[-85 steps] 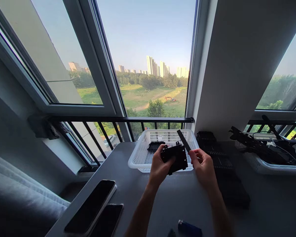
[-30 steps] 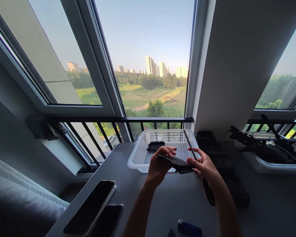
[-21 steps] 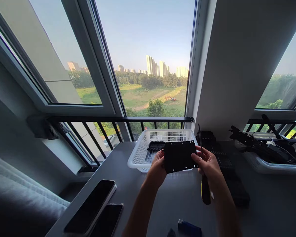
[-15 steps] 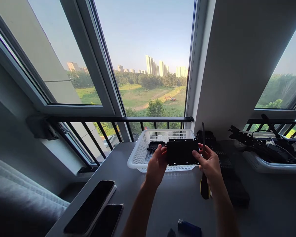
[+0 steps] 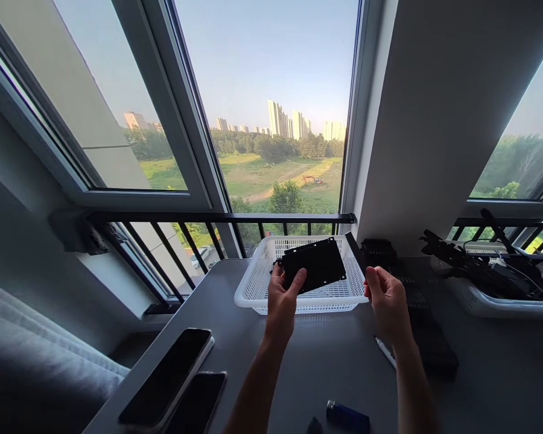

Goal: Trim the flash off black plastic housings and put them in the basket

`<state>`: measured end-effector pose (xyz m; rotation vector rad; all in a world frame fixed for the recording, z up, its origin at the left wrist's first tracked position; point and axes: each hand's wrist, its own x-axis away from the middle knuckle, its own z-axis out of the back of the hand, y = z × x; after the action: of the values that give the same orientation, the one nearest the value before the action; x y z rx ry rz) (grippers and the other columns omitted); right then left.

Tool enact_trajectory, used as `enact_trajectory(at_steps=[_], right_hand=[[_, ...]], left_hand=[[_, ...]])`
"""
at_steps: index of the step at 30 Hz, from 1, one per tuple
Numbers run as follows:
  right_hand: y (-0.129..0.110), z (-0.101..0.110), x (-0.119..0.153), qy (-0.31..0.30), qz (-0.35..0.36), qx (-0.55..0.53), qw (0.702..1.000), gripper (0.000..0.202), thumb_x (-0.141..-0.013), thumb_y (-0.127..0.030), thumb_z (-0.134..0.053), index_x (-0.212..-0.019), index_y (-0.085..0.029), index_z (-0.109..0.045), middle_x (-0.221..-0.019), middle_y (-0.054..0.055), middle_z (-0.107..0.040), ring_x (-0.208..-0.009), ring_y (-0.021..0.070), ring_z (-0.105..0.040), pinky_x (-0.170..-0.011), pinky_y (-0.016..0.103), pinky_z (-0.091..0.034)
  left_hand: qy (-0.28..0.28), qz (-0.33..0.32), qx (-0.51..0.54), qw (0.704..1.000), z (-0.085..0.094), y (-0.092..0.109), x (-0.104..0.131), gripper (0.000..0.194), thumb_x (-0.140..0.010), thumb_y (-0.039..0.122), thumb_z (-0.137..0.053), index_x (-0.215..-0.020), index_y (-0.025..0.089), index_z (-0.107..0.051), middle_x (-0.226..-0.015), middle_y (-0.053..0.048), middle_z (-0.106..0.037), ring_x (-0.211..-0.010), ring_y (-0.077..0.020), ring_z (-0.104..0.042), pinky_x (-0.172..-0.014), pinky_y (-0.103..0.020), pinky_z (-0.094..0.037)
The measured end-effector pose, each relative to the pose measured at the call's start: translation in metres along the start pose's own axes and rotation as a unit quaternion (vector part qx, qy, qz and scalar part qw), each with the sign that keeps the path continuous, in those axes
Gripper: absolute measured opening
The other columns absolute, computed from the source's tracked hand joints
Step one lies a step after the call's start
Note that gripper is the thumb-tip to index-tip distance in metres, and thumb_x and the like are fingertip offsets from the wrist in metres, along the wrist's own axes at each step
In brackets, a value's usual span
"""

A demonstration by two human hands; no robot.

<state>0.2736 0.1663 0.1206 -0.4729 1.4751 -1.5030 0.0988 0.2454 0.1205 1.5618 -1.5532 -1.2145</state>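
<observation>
My left hand [image 5: 284, 301] is closed on a thin black rectangular plate [image 5: 317, 264] with small notches or holes along its edges. The thumb lies on the plate's near face, and the plate tilts up to the right above the white plastic basket [image 5: 248, 295]. Off the plate, my right hand [image 5: 387, 301] is closed at the basket's right corner. From it a tool with a long flat dark blade [image 5: 355, 250] points up and left. Its handle is hidden by the hand. Most of the black part inside the basket is behind the plate and my left hand.
Two phones [image 5: 167, 377] lie at the table's left. A blue lighter-like object [image 5: 347, 416] is at the front, and a white pen [image 5: 384, 351] beside my right forearm. Black parts [image 5: 429, 337] line the right side. Another basket [image 5: 493, 307] holds black pieces and cables.
My right hand has let go of the plate and turned, swinging the tool's blade leftward. The plate, now in my left hand alone, has tilted and shifted left.
</observation>
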Motion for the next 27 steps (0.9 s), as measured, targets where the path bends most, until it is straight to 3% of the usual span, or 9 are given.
enact_trajectory(at_steps=[6, 13, 19, 27], right_hand=[[-0.006, -0.008, 0.005, -0.087, 0.025, 0.056, 0.994, 0.049, -0.088, -0.059, -0.051, -0.062, -0.018, -0.055, -0.055, -0.002, -0.049, -0.052, 0.0115, -0.042, -0.05, 0.024, -0.032], [-0.01, -0.02, 0.008, -0.077, 0.057, 0.127, 0.987, 0.048, -0.087, -0.058, -0.054, -0.059, -0.019, -0.053, -0.051, -0.003, -0.049, -0.049, 0.0113, -0.041, -0.049, 0.025, -0.03], [-0.007, -0.022, 0.007, -0.071, 0.073, 0.151, 0.983, 0.048, -0.086, -0.06, -0.053, -0.061, -0.019, -0.057, -0.053, -0.001, -0.054, -0.05, 0.0127, -0.046, -0.051, 0.025, -0.032], [-0.002, -0.018, 0.004, -0.091, 0.072, 0.156, 0.981, 0.045, -0.086, -0.056, -0.057, -0.062, -0.019, -0.057, -0.052, -0.003, -0.051, -0.05, 0.0115, -0.042, -0.051, 0.024, -0.032]], left_hand=[[-0.03, -0.01, 0.004, 0.999, 0.0, 0.001, 0.001, 0.057, -0.075, 0.041, -0.073, -0.125, 0.021, -0.054, -0.116, -0.009, -0.068, -0.108, -0.0258, -0.065, -0.09, -0.034, -0.052], [-0.075, -0.034, -0.012, 0.997, -0.004, 0.003, 0.003, 0.06, -0.076, 0.048, -0.071, -0.123, 0.019, -0.047, -0.106, -0.011, -0.072, -0.104, -0.027, -0.066, -0.085, -0.034, -0.053], [-0.066, -0.032, -0.033, 0.997, -0.007, 0.005, 0.006, 0.044, -0.081, 0.044, -0.065, -0.114, 0.018, -0.049, -0.105, -0.01, -0.071, -0.106, -0.0262, -0.065, -0.088, -0.035, -0.051], [0.003, -0.065, -0.04, 0.997, -0.005, 0.0, 0.005, 0.049, -0.077, 0.035, -0.072, -0.116, 0.02, -0.046, -0.113, -0.009, -0.068, -0.109, -0.0243, -0.064, -0.093, -0.035, -0.049]])
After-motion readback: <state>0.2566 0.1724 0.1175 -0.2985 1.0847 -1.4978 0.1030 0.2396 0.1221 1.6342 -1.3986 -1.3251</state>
